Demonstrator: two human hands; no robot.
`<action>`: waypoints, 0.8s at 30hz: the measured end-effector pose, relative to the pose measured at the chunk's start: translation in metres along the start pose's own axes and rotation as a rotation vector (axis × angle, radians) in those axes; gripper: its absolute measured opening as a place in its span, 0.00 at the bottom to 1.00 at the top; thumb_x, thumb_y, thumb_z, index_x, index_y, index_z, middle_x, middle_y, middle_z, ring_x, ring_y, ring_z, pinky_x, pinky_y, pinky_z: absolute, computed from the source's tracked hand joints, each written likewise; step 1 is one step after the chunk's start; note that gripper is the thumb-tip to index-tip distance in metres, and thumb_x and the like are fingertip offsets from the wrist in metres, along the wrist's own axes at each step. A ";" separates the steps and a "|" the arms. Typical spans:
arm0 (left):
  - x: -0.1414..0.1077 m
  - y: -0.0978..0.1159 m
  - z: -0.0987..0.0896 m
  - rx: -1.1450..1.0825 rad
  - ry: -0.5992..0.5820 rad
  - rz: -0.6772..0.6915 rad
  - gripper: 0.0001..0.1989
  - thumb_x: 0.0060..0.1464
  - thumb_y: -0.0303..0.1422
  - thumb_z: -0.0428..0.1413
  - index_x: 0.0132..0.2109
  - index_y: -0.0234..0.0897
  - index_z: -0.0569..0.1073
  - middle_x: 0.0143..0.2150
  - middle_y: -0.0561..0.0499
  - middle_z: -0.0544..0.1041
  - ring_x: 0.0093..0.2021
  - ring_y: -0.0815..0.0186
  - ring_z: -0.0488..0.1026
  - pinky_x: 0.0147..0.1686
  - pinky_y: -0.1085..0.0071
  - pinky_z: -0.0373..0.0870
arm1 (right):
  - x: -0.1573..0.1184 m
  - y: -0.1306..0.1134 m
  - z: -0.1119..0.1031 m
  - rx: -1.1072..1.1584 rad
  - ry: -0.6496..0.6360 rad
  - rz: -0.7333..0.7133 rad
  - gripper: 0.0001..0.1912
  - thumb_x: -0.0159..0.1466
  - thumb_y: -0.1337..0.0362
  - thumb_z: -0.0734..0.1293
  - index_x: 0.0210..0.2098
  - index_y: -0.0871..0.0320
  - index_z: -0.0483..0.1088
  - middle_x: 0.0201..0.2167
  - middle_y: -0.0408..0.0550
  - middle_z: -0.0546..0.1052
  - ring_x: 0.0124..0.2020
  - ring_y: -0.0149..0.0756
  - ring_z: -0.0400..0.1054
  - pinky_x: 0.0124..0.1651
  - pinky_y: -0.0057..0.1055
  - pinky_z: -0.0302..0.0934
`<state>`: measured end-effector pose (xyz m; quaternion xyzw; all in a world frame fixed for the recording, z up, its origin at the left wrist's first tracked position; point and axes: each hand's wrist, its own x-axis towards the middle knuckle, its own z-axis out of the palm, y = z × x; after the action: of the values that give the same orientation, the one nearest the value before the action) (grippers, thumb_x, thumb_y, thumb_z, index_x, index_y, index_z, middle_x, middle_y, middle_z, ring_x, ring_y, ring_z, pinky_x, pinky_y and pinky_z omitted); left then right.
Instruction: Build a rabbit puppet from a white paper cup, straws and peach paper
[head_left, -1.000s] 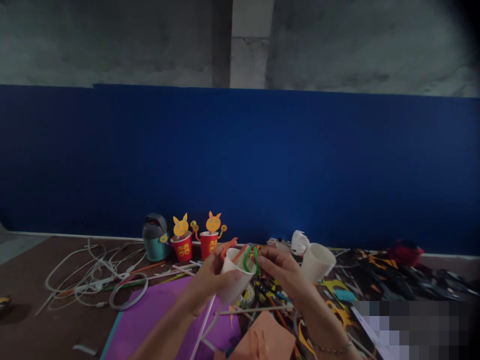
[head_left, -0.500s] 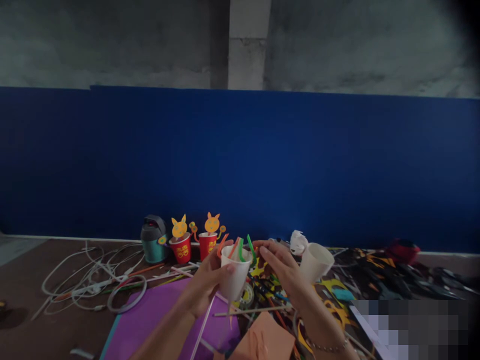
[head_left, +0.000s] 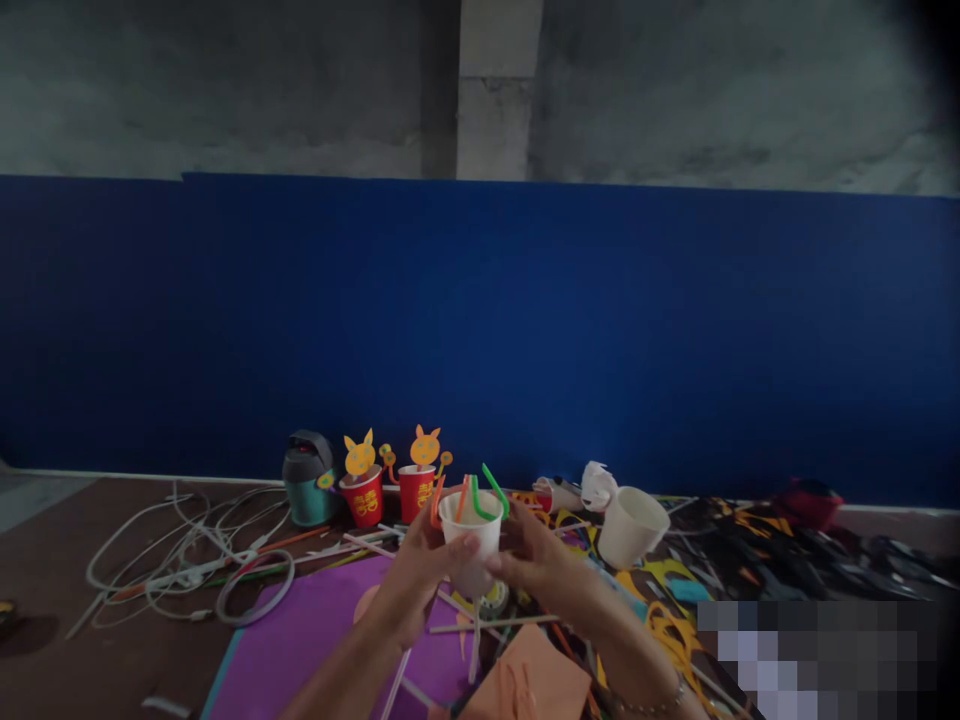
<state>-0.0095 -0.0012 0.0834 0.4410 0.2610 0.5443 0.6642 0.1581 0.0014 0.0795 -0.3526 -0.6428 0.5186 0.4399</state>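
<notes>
A white paper cup (head_left: 471, 545) is held upright between both hands near the middle. Around its left side wrap the fingers of my left hand (head_left: 424, 560), the thumb on the cup's front. My right hand (head_left: 536, 555) grips the opposite side, its thumb on the front too. A bent green straw (head_left: 489, 500) and an orange straw (head_left: 463, 497) stand at the cup's rim. Below the cup lie purple paper (head_left: 322, 625) and orange paper (head_left: 536, 680).
Two red cups with cat faces (head_left: 363, 498) (head_left: 416, 492) stand behind, beside a teal-and-black container (head_left: 309, 490). White cables (head_left: 187, 570) coil at left. Right of my hands are a larger white cup (head_left: 634, 527), yellow paper scraps (head_left: 675, 635) and a red item (head_left: 810, 503).
My right hand has moved left and down from beside the green straws onto the cup's right side. The cup has shifted slightly and stands straighter.
</notes>
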 end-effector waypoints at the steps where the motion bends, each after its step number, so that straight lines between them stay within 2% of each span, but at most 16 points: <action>1: 0.000 0.001 0.000 0.036 0.004 -0.002 0.29 0.42 0.30 0.66 0.53 0.39 0.70 0.46 0.45 0.79 0.44 0.57 0.75 0.42 0.68 0.69 | 0.000 -0.003 -0.003 -0.008 0.071 -0.034 0.33 0.57 0.50 0.68 0.58 0.54 0.58 0.51 0.55 0.71 0.50 0.44 0.68 0.51 0.42 0.64; 4: 0.001 0.002 0.000 0.134 -0.040 0.002 0.31 0.38 0.29 0.68 0.52 0.40 0.70 0.47 0.46 0.77 0.46 0.58 0.73 0.44 0.68 0.67 | -0.002 -0.016 -0.009 -0.126 0.299 -0.163 0.29 0.61 0.51 0.66 0.59 0.50 0.58 0.59 0.54 0.62 0.59 0.45 0.58 0.57 0.43 0.57; 6: 0.000 0.002 0.001 0.187 -0.115 0.006 0.32 0.39 0.30 0.68 0.53 0.40 0.69 0.47 0.46 0.77 0.46 0.58 0.72 0.44 0.68 0.67 | -0.005 -0.023 -0.011 -0.285 0.356 -0.212 0.25 0.60 0.53 0.67 0.56 0.50 0.63 0.61 0.53 0.59 0.61 0.47 0.54 0.60 0.46 0.53; 9: -0.002 0.002 0.003 0.241 -0.211 0.029 0.32 0.38 0.30 0.68 0.53 0.40 0.70 0.47 0.47 0.76 0.45 0.59 0.72 0.43 0.68 0.65 | -0.006 -0.030 -0.010 -0.397 0.294 -0.200 0.14 0.58 0.56 0.69 0.43 0.52 0.73 0.60 0.52 0.61 0.60 0.49 0.55 0.60 0.48 0.50; 12: -0.004 0.003 0.002 0.208 -0.267 -0.054 0.31 0.36 0.32 0.69 0.51 0.39 0.72 0.44 0.47 0.77 0.42 0.60 0.72 0.40 0.68 0.65 | -0.007 -0.033 -0.009 -0.339 0.170 -0.182 0.07 0.59 0.59 0.69 0.32 0.54 0.76 0.55 0.50 0.67 0.56 0.45 0.61 0.58 0.43 0.54; 16: -0.005 0.003 -0.003 0.202 -0.322 -0.214 0.29 0.36 0.31 0.69 0.49 0.39 0.74 0.39 0.49 0.78 0.38 0.62 0.72 0.39 0.69 0.64 | -0.010 -0.036 -0.012 -0.378 0.076 -0.172 0.04 0.58 0.62 0.70 0.30 0.54 0.77 0.53 0.48 0.68 0.54 0.42 0.63 0.56 0.40 0.56; 24: -0.006 0.009 -0.006 0.235 -0.376 -0.315 0.25 0.37 0.32 0.68 0.47 0.38 0.76 0.37 0.50 0.78 0.37 0.63 0.72 0.37 0.70 0.63 | -0.015 -0.039 -0.018 -0.502 0.004 -0.231 0.08 0.60 0.58 0.68 0.30 0.56 0.76 0.51 0.49 0.68 0.52 0.39 0.63 0.54 0.37 0.58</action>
<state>-0.0206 -0.0049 0.0874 0.5624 0.2596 0.3089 0.7218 0.1804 -0.0139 0.1165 -0.3759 -0.7863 0.2889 0.3962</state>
